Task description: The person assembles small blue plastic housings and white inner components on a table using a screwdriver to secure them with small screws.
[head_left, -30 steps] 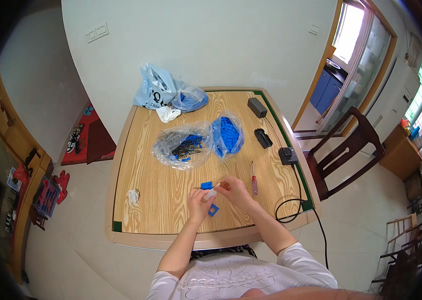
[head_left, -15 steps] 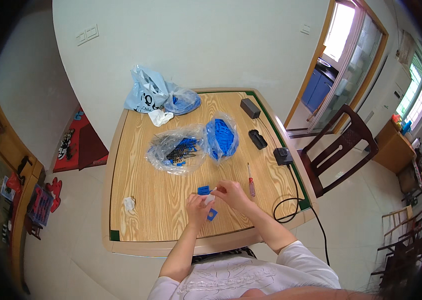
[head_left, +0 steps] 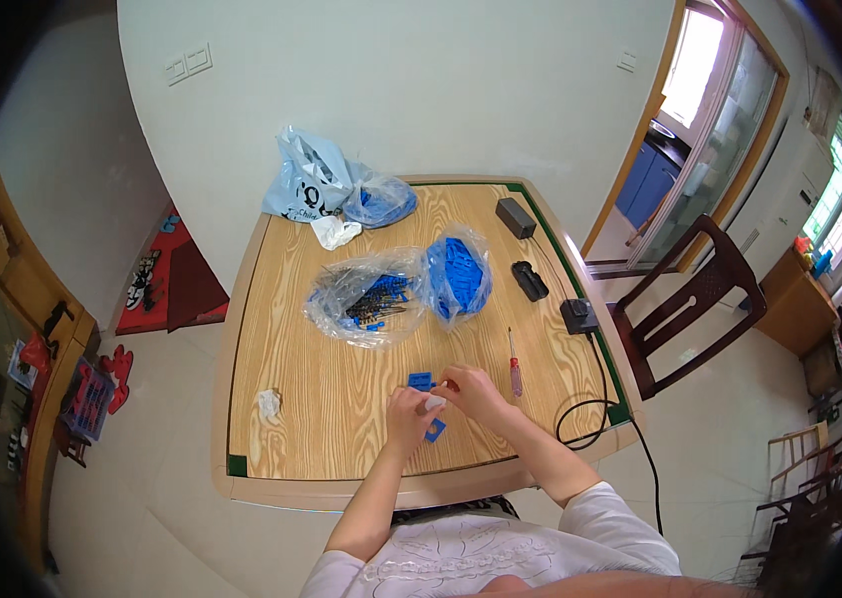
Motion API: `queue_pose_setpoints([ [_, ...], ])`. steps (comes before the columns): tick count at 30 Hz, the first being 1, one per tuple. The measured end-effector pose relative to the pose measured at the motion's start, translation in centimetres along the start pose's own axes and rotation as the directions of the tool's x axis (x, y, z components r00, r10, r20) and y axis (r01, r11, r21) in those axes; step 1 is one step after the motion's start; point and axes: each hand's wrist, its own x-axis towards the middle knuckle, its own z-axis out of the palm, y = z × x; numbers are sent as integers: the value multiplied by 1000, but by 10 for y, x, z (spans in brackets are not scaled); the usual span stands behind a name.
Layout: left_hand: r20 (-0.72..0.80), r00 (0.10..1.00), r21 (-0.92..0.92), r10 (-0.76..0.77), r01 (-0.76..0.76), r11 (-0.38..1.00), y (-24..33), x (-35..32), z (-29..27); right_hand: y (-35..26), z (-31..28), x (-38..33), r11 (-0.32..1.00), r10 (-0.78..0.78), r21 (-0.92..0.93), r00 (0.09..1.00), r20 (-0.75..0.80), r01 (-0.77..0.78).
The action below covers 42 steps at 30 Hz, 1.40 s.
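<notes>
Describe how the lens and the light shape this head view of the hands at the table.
Head view: fisheye bends the wooden table edges and wall corner outward, with a dark rim round the frame; daylight overexposes the window at upper right; the tabletop is evenly lit with soft shadows; the left hand and right hand show small, their blue pieces lacking fine detail.

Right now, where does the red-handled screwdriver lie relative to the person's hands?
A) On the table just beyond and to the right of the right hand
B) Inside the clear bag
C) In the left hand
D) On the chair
A: the screwdriver lies flat on the table, beside the right hand, untouched by either hand.
</notes>
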Motion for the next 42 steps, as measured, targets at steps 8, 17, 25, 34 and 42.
queue_pose_setpoints([
  [8,-34,998,-47,60,-62,997,13,6,-5,-8,6,-3,994,85,-63,996,-29,-86],
  [17,22,1000,-101,13,-11,995,7,2,-5,-12,-11,5,996,-54,72,988,143,44],
  [25,30,999,-29,14,-13,999,-1,-1,-2,-12,3,1,998,12,-60,999,42,-10],
  [34,19,1000,-33,25,-24,999,-2,0,-2,-14,-17,9,987,-73,154,983,171,46],
  [42,14,1000,-6,17,-17,1000,5,2,-6,-10,-14,6,993,-116,34,991,69,113],
])
